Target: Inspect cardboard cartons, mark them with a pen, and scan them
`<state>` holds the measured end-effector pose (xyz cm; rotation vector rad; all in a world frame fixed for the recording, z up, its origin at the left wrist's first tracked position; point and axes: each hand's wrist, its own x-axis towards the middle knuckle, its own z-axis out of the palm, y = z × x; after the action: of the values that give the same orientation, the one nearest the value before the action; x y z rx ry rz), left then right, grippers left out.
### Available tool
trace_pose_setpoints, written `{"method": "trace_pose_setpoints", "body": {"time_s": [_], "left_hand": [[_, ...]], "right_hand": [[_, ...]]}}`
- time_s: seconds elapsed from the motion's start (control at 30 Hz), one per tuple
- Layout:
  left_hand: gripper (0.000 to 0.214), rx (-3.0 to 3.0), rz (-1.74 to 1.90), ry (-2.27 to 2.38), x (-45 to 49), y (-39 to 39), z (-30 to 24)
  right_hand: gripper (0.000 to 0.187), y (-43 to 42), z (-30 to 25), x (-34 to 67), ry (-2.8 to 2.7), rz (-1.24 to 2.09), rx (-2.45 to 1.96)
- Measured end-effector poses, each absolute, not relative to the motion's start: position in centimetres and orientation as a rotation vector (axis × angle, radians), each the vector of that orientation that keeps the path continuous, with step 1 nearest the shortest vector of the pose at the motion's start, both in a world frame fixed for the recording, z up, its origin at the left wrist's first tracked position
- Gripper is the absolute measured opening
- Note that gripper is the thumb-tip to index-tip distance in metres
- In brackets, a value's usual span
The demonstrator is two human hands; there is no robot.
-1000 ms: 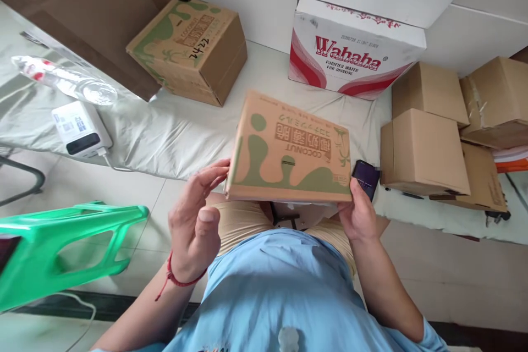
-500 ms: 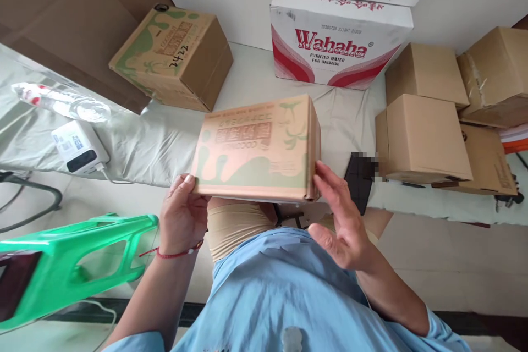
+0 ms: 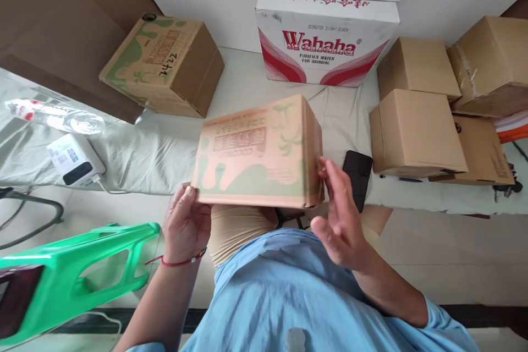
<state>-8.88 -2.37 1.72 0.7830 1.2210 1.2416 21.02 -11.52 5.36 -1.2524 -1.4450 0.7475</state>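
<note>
In front of me a cardboard box (image 3: 256,159) with green palm and splash prints is held up near the table's front edge, its printed face toward me. My left hand (image 3: 187,223) grips its lower left corner, thumb on the printed face and the other fingers curled underneath. My right hand (image 3: 340,212) is at the box's right side, fingers stretched and thumb apart; the fingertips seem to touch that side. A black phone (image 3: 358,179) lies on the cloth just beyond my right hand.
A similar printed box (image 3: 165,66) stands back left, a white Wahaha carton (image 3: 325,44) behind. Plain boxes (image 3: 416,132) are grouped at right. A bottle (image 3: 55,116) and a white device (image 3: 76,159) with a cable lie left. A green stool (image 3: 136,256) stands lower left.
The box has turned slightly, showing more of its right side. Both hands stay at nearly the same places on it. The whole view has shifted a little.
</note>
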Motion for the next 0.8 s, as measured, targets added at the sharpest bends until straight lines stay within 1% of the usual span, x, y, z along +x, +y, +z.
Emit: {"method": "trace_pose_setpoints", "body": {"time_s": [0.1, 0.2, 0.4, 0.53, 0.8], "left_hand": [[0.044, 0.805, 1.26, 1.175, -8.7, -3.0, 1.5], [0.047, 0.884, 1.29, 1.137, -8.8, -3.2, 0.7], [0.046, 0.966, 1.289, 1.044, -9.2, -2.9, -0.9], [0.045, 0.926, 1.272, 1.036, -9.0, -3.1, -1.4], [0.039, 0.965, 1.314, 0.959, -8.5, -2.9, -0.6]], "right_hand": [[0.083, -11.3, 4.3, 22.0, -1.131, 0.974, -1.332], [0.072, -10.6, 3.6, 22.6, -0.944, 1.112, -1.268], [0.057, -10.4, 2.6, 22.2, -0.824, 0.974, -1.263], [0.051, -11.4, 1.3, 21.9, -0.81, 0.997, -1.263], [0.049, -12.4, 0.7, 21.8, -0.701, 0.994, -1.265]]}}
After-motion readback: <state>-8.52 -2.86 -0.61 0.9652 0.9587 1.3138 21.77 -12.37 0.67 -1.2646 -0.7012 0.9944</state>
